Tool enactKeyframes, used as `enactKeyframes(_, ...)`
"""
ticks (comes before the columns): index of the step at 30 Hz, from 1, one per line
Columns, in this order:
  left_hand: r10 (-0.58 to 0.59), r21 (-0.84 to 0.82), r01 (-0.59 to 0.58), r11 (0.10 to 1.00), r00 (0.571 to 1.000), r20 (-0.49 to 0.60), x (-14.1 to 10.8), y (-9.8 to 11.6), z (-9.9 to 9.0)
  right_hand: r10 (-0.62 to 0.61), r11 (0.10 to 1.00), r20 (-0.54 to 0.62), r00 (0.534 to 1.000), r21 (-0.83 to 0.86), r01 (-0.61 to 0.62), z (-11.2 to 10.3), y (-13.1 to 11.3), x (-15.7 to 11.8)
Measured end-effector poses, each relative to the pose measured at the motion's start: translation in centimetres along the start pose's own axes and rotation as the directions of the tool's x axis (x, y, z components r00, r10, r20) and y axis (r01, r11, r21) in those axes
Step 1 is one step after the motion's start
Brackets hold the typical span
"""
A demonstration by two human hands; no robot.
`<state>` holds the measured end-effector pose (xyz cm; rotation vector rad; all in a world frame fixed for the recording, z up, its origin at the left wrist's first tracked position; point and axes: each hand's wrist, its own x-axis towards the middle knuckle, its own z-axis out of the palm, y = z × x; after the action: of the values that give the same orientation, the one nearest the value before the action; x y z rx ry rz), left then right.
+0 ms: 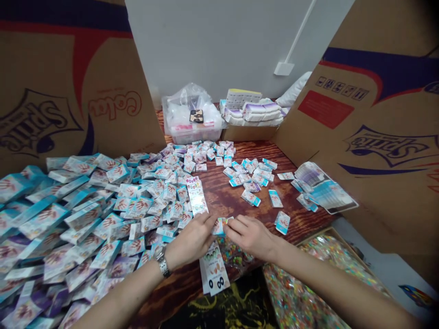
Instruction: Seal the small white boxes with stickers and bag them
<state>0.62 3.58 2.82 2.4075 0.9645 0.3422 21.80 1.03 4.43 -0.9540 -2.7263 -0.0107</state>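
Observation:
Near the table's front edge, a small blue-and-white box point(218, 227) is held between both hands. My left hand point(194, 237), with a watch on its wrist, has its fingers closed on the box's left side. At the right end, my right hand point(248, 235) pinches the box where something colourful shows. Printed strips point(213, 269) lie below the hands, and another strip point(196, 196) lies just above my left hand. Small colourful packets point(235, 251) are on the table under my right hand.
A large heap of small boxes point(113, 219) covers the left side. Loose boxes point(252, 176) and fanned flat cartons point(318, 185) lie right. A plastic tub point(195, 132) and a carton point(250, 133) stand behind. Colourful packets fill a box point(318, 283) at lower right; cardboard walls flank the table.

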Motion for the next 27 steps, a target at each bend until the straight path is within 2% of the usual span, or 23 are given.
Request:
enactKeyframes(3,-0.033,0.053,0.037,0.998,0.997,-0.076,-0.3,0.1,0.7,0.125,0.973,0.015,0.992,0.194,-0.125,-0.2,-0.5,0.5)
enactKeyframes(5,-0.039,0.064,0.047,0.997,0.991,-0.132,-0.5,0.1,1.4,0.277,0.891,-0.005,0.961,0.375,-0.255,0.0,-0.8,0.9)
enactKeyframes(7,-0.036,0.061,0.047,0.997,0.983,-0.179,-0.8,0.0,2.2,0.488,0.742,-0.03,0.872,0.54,-0.397,0.7,-1.2,1.1)
enactKeyframes(9,-0.027,0.072,0.043,0.996,0.977,-0.214,-1.0,0.0,2.9,0.67,0.558,-0.03,0.742,0.679,-0.476,1.8,-1.5,1.3)
enactKeyframes(11,-0.02,0.09,0.042,0.995,0.972,-0.234,-1.2,0.1,3.4,0.777,0.378,-0.002,0.63,0.801,-0.463,3.0,-1.9,1.4)
enactKeyframes(12,-0.025,0.091,0.048,0.995,0.97,-0.242,-1.3,0.1,3.5,0.807,0.3,0.017,0.591,0.849,-0.434,3.6,-2.1,1.5)
enactKeyframes(14,-0.046,0.072,0.067,0.995,0.964,-0.262,-1.4,0.1,3.6,0.834,0.187,0.052,0.549,0.91,-0.37,4.6,-2.4,1.6)
enactKeyframes(16,-0.059,0.054,0.078,0.996,0.955,-0.29,-1.4,0.1,3.7,0.83,0.149,0.067,0.554,0.93,-0.336,5.2,-2.8,1.6)
enactKeyframes(17,-0.059,0.056,0.079,0.995,0.951,-0.304,-1.5,0.0,3.7,0.818,0.162,0.061,0.572,0.929,-0.331,5.4,-2.9,1.6)
enactKeyframes(22,-0.026,0.097,0.066,0.993,0.932,-0.361,-1.8,-0.3,4.1,0.683,0.431,-0.002,0.73,0.808,-0.401,4.6,-3.4,1.3)
enactKeyframes(24,-0.027,0.083,0.063,0.995,0.923,-0.383,-2.0,-0.4,4.3,0.653,0.486,0.015,0.757,0.758,-0.434,3.8,-3.4,1.3)
enactKeyframes(27,-0.06,0.026,0.078,0.997,0.906,-0.418,-2.2,-0.5,4.2,0.636,0.54,0.027,0.771,0.698,-0.47,2.7,-3.2,1.5)
